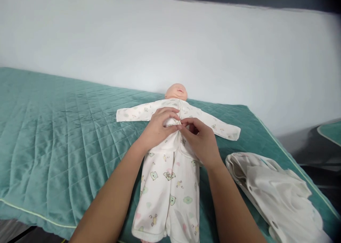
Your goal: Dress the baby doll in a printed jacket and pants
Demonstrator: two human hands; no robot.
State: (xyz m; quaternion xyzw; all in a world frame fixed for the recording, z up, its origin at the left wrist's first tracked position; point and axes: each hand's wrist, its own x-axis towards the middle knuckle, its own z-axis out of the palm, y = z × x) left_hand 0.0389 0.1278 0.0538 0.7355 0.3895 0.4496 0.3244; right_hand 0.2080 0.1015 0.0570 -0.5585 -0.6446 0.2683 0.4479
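A baby doll (176, 91) lies on its back on a teal quilted mattress (58, 129), its head toward the wall. It wears a white printed onesie (170, 186) with the sleeves spread out to both sides. My left hand (158, 129) presses on the chest and pinches the fabric at the front opening. My right hand (198, 140) meets it at the same spot, fingertips closed on the cloth edge. Both hands touch each other over the chest.
A crumpled white cloth or garment (277, 193) lies on the mattress to the right of the doll. A pale wall (170, 40) runs behind the mattress. The mattress edge with light piping (290, 157) drops off at the right, with dark floor beyond.
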